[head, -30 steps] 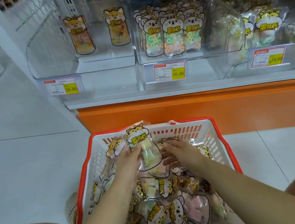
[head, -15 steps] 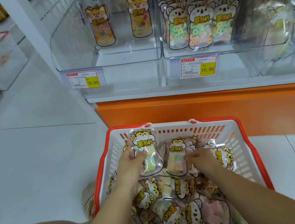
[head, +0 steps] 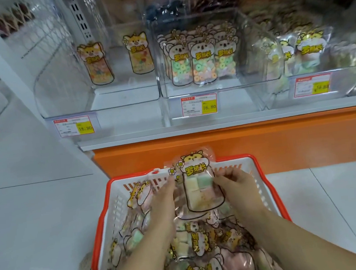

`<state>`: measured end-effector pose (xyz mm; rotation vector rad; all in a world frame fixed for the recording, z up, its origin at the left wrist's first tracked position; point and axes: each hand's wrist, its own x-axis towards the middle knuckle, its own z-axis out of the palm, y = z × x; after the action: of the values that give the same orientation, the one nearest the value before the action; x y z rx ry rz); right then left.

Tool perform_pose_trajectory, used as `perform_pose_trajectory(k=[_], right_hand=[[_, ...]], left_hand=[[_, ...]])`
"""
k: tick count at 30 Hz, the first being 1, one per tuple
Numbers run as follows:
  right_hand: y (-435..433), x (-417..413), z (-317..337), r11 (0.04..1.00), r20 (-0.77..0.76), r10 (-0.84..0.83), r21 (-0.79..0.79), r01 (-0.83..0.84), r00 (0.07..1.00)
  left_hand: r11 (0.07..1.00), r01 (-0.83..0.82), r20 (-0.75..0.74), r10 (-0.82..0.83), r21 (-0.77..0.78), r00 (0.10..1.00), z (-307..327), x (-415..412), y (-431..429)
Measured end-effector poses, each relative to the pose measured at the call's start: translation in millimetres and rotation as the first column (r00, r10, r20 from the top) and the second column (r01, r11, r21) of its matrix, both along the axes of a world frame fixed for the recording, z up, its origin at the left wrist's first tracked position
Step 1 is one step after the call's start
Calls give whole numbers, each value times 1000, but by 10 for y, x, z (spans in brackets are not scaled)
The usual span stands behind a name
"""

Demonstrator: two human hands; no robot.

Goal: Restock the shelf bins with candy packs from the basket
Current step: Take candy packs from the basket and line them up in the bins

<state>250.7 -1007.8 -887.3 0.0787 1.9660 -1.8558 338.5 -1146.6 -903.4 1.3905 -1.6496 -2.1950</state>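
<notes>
Two hands: both on one candy pack (head: 197,181), held upright over the far end of the basket (head: 276,196)
Left bin (head: 59,91): clear plastic, nearly bare, just two cat-print packs (head: 96,64) standing at the back, well apart from each other
Left price tag (head: 74,126): clipped on the front of that bin, reads 16.80
Left hand (head: 163,200): fingers closed on the left edge of the pack, thumb side hidden behind the wrapper so can't see the exact pinch
Candy pack: see-through, cat face and yellow lettering up top, pastel cubes inside, its top poking above the basket's red rim
Basket: white mesh with a red rim, sitting on the floor right below the shelf, still stuffed with more loose packs (head: 195,245) of the same kind
Middle bin (head: 251,47): a tight row of koala-print packs (head: 201,62) with ring candies, standing upright
Middle price tag (head: 199,105): also 16.80
Right hand (head: 237,189): fingers curled, pinching the right edge of the pack around its middle
Right bin (head: 323,81): more packs in there, pretty blurry, can't tell how they're arranged
Shelf base (head: 241,145): orange panel, just behind the basket
</notes>
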Motion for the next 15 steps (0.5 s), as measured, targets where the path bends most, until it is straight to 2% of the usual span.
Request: perform_pose_trajectory(k=[1, 4, 6, 8, 11, 15], right_hand=[[38, 21, 68, 1000, -8, 2, -6, -2, 1000], [182, 52, 280, 1000, -71, -3, -13, 2, 997], [274, 37, 415, 1000, -88, -21, -25, 19, 996], [341, -19, 579, 997, -93, -58, -48, 53, 994], [450, -218, 934, 994, -180, -105, -59, 96, 978], [695, -554, 1525, 992, -215, -5, -122, -21, 977]], left_hand=[[998, 25, -44, -23, 49, 999, 75, -37, 68], [989, 144, -167, -146, -28, 975, 420, -125, 354], [969, 211, -215, -234, -127, 948, 509, -166, 452], [944, 211, -240, -273, -255, 932, 713, -233, 551], [892, 191, -314, -335, -410, 888, 1004, -444, 672], [784, 209, -326, -463, -585, 824, 1521, -802, 879]])
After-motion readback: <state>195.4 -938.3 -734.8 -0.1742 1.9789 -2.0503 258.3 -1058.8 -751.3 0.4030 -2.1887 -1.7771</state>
